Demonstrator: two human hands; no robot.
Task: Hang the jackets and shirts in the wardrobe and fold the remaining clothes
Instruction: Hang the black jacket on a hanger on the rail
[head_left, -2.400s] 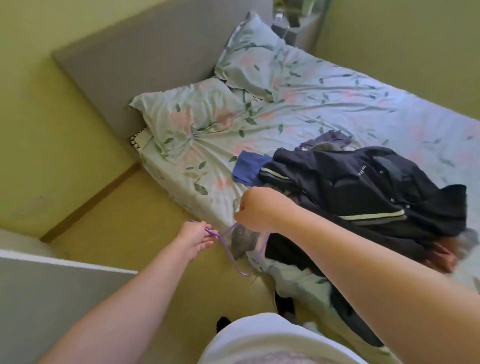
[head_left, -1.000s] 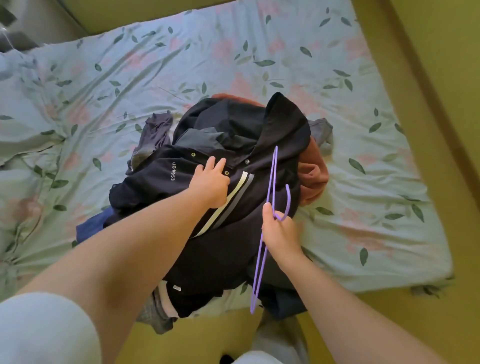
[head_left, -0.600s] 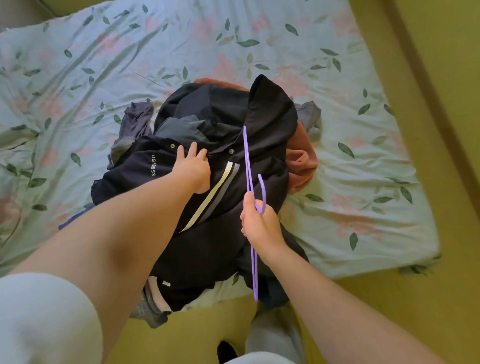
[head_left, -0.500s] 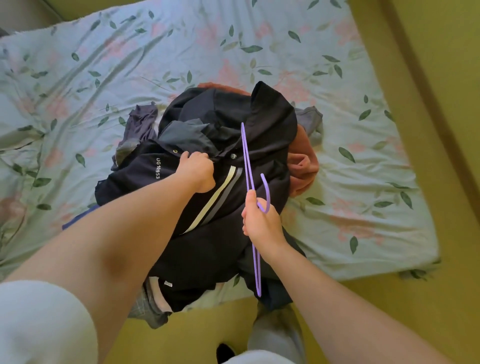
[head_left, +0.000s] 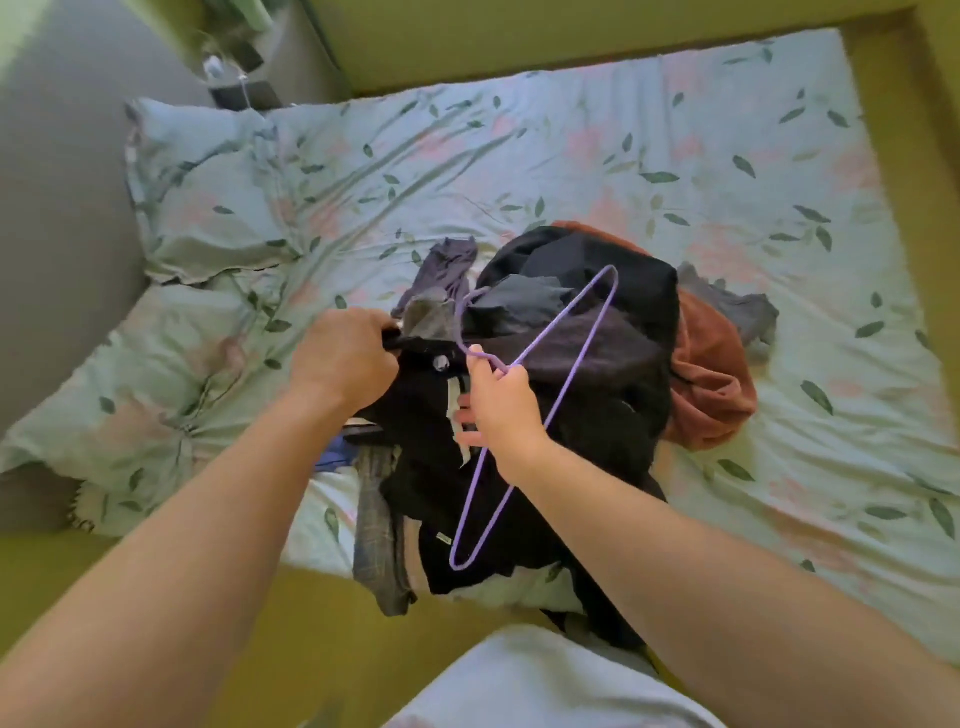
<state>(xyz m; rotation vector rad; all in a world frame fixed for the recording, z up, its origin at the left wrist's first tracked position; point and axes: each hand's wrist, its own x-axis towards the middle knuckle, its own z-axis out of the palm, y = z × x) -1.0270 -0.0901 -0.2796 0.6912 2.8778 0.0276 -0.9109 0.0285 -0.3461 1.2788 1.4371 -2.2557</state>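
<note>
- Since half a second ago, the thin purple wire hanger (head_left: 571, 366) is swinging round from edge-on to showing its whole triangle. The camera is tilting up, so the pillows are coming into view.
- On my feed, the left hand (head_left: 343, 358) is clenching a fold of the dark navy jacket (head_left: 597, 415) beside a round snap, and it is now sitting further left than before.
- I am holding the hanger in the right hand (head_left: 498, 400), fingers curling round the twisted neck just under the hook, which is pointing away from me.
- Its frame is slanting over the jacket; I cannot tell whether the wire is touching the cloth.
- That jacket is lying on top of a heap of clothes on the pale green floral sheet (head_left: 675, 156), with its lower part hanging over the near edge of the bed.
- I am seeing a rust-brown garment (head_left: 711, 379) poking out against the jacket's right side, a grey-purple piece of clothing (head_left: 449, 265) lying just beyond it, and a grey checked cloth (head_left: 376, 530) drooping off the near edge.
- Two pillows (head_left: 208, 208) in the same print are resting at the left, against a grey padded headboard (head_left: 52, 234).
</note>
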